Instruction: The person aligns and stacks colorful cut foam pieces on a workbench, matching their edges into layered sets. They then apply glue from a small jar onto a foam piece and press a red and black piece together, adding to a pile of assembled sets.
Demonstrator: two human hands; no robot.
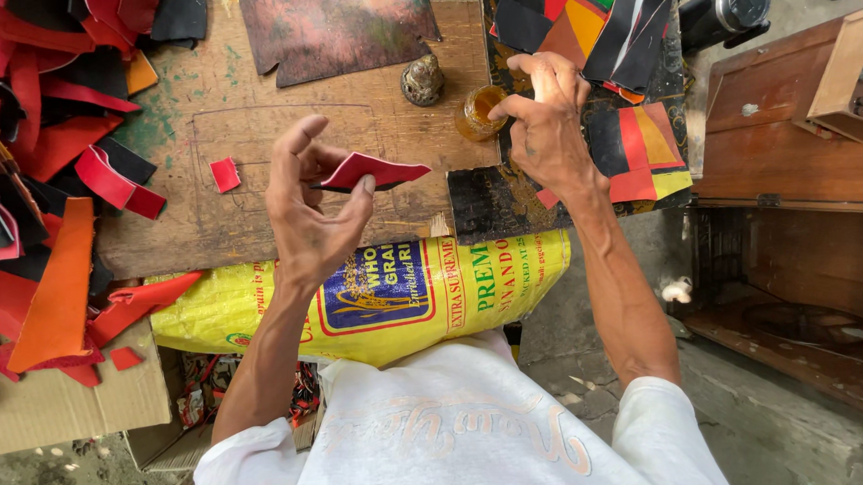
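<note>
Scraps (45,141) crowd the left edge of the board (226,106) and more lie at its far right, leaving bare wood in the middle, where a small red square (224,174) lies alone. The left hand (306,209) hovers palm-up above the near middle, thumb and fingers pinched on a red piece (372,170) held flat. The right hand (547,124), raised at the right edge, has its fingertips bunched over a small amber jar (478,113) beside a round weight (423,80).
</note>
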